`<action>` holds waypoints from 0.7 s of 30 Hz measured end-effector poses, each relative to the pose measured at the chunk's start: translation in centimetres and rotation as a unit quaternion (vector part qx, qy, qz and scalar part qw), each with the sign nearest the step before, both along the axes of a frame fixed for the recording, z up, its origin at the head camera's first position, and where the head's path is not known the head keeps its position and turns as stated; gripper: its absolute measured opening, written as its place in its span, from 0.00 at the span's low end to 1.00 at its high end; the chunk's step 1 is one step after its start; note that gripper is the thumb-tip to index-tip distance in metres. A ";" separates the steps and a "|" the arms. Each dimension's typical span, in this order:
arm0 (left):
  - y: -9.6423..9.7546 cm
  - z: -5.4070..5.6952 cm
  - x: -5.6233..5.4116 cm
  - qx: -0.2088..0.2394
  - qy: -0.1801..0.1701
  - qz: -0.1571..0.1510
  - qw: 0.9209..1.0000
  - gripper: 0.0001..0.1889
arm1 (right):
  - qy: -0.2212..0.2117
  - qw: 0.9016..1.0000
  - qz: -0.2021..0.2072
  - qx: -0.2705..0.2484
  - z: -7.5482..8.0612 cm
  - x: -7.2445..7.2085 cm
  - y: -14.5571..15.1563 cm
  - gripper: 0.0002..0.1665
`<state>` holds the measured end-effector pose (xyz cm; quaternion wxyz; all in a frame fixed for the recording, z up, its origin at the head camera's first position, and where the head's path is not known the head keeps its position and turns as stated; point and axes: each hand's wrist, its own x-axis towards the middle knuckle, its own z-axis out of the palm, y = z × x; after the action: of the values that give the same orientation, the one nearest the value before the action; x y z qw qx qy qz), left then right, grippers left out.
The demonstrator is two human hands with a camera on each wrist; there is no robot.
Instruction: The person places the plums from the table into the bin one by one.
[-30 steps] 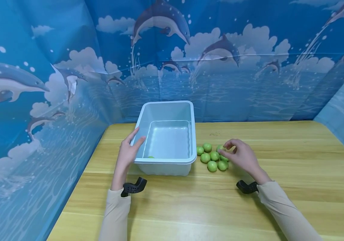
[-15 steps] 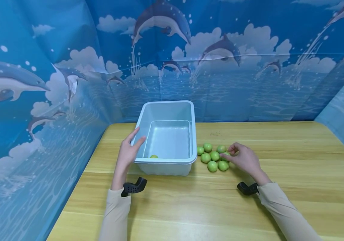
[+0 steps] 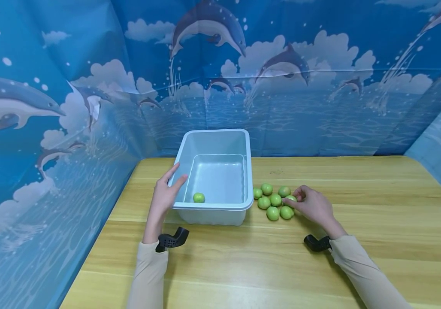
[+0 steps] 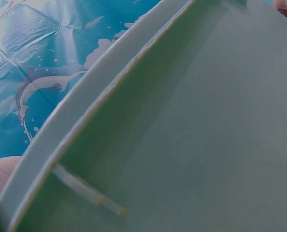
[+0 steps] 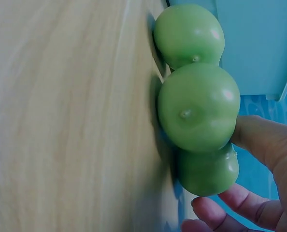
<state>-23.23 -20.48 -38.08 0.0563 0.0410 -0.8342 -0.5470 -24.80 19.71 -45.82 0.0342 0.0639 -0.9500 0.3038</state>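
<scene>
My left hand [image 3: 165, 192] grips the left rim of a pale blue plastic bin [image 3: 213, 206], the thumb over the inside and the fingers at the outer edge. One round green fruit [image 3: 199, 197] lies inside near the front wall. On the table to the right of the bin is a cluster of smooth green fruits [image 3: 276, 200]. My right hand [image 3: 313, 206] pinches a fruit [image 5: 208, 171] at the cluster's right side between thumb and fingers. In the right wrist view, a nearer fruit [image 5: 199, 107] partly hides it.
A light wooden table [image 3: 240, 266] carries everything. A blue dolphin-printed sheet [image 3: 212, 107] hangs behind the table and along its left side. Black camera mounts [image 3: 173, 238] sit at both wrists.
The fruit inside the bin has rolled into fuller view, slightly to the right. My right hand has lowered from above the cluster onto a fruit at its right side. The left hand stays put.
</scene>
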 end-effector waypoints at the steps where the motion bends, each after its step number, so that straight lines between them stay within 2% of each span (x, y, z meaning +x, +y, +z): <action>1: 0.0 0.0 0.0 0.000 0.001 0.000 1.000 0.32 | -0.003 1.000 -0.001 0.000 0.0 0.0 0.0 0.32; 21: 0.0 0.0 0.0 -0.001 0.007 -0.001 1.000 0.32 | -0.009 1.000 0.001 -0.007 -0.2 0.2 0.5 0.31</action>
<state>-23.27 -20.50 -38.03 0.0613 0.0362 -0.8347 -0.5461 -24.60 20.17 -46.02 0.0259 0.0623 -0.9480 0.3110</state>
